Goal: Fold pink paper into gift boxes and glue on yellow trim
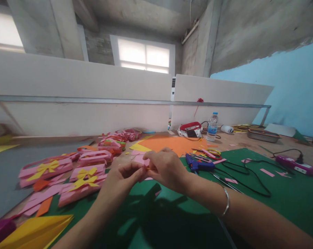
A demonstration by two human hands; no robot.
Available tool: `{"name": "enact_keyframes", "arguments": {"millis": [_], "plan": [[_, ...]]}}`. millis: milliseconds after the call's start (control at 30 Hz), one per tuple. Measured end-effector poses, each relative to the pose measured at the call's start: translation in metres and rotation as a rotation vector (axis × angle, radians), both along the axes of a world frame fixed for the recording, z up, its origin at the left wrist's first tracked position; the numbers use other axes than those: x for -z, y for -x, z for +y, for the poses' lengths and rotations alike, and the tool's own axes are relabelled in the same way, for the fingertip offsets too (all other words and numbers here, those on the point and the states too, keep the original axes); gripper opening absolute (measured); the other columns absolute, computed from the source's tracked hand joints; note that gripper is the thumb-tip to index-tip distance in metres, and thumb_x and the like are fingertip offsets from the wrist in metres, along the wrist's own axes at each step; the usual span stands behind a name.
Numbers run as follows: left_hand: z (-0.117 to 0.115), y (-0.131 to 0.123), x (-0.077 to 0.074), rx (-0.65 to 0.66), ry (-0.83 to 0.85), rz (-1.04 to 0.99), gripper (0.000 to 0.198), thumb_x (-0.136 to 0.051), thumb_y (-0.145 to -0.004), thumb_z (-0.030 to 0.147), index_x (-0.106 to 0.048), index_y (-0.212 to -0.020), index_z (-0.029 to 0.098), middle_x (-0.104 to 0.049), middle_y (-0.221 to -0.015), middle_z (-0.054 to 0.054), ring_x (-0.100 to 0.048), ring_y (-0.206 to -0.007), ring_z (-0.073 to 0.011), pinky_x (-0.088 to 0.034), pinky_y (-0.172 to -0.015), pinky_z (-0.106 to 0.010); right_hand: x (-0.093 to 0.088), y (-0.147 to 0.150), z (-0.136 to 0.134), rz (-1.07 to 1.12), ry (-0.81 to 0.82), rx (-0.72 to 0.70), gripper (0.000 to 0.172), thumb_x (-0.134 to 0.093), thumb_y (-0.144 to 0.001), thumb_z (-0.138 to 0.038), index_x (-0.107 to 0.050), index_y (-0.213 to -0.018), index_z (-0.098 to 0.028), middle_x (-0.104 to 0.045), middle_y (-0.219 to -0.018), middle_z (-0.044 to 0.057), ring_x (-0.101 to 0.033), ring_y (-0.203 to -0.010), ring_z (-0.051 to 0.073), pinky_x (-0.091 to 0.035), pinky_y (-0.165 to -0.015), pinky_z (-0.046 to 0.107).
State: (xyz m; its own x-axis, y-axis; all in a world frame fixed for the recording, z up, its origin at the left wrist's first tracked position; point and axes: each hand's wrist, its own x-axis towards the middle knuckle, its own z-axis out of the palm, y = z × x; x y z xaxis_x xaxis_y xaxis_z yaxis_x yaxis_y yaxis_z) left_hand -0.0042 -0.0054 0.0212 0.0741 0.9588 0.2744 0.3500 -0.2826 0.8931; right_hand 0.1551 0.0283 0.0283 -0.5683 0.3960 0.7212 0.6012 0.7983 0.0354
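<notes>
Both my hands meet over the green mat (172,221). My left hand (124,177) and my right hand (164,167) pinch a small orange paper strip (149,168) between their fingertips, fingers closed. A silver bangle circles my right wrist. A pink paper piece (141,159) lies just behind the hands. Left of them lie pink paper baskets with yellow bows (84,174).
A blue glue gun (198,165) with a black cord, scissors (210,153), an orange paper sheet (172,142), a water bottle (212,127) and a pink power strip (295,165) lie to the right. Yellow paper (34,232) sits at the near left. White partition boards stand behind.
</notes>
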Motion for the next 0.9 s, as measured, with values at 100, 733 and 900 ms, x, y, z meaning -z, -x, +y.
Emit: {"name": "enact_keyframes", "arguments": {"millis": [100, 733, 900], "plan": [[0.004, 0.002, 0.0, -0.043, -0.066, 0.041, 0.028, -0.059, -0.07, 0.049, -0.067, -0.069, 0.022, -0.07, -0.087, -0.004, -0.061, -0.089, -0.0251, -0.042, -0.084, -0.037, 0.0, -0.001, 0.001, -0.005, -0.018, 0.051, 0.025, -0.057, -0.082, -0.035, -0.056, -0.095, -0.014, -0.064, -0.065, 0.001, -0.057, -0.062, 0.015, -0.032, -0.065, 0.028], [-0.002, 0.011, -0.012, -0.24, -0.111, -0.041, 0.02, -0.059, -0.071, 0.043, -0.059, -0.071, 0.023, -0.065, -0.063, 0.005, -0.057, -0.062, -0.0149, -0.042, -0.059, -0.023, -0.01, -0.02, 0.026, 0.414, 0.841, -0.107, 0.016, -0.068, -0.067, -0.025, -0.062, -0.076, -0.013, -0.057, -0.065, -0.002, -0.052, -0.06, 0.01, -0.041, -0.056, 0.021], [0.001, 0.008, -0.008, -0.145, -0.044, -0.252, 0.022, -0.064, -0.068, 0.042, -0.059, -0.073, 0.021, -0.061, -0.068, 0.005, -0.057, -0.07, -0.0136, -0.042, -0.061, -0.021, -0.011, -0.02, 0.026, 0.499, 0.885, -0.128, 0.013, -0.068, -0.063, -0.022, -0.06, -0.063, -0.012, -0.053, -0.056, -0.004, -0.046, -0.052, 0.007, -0.036, -0.049, 0.019]]}}
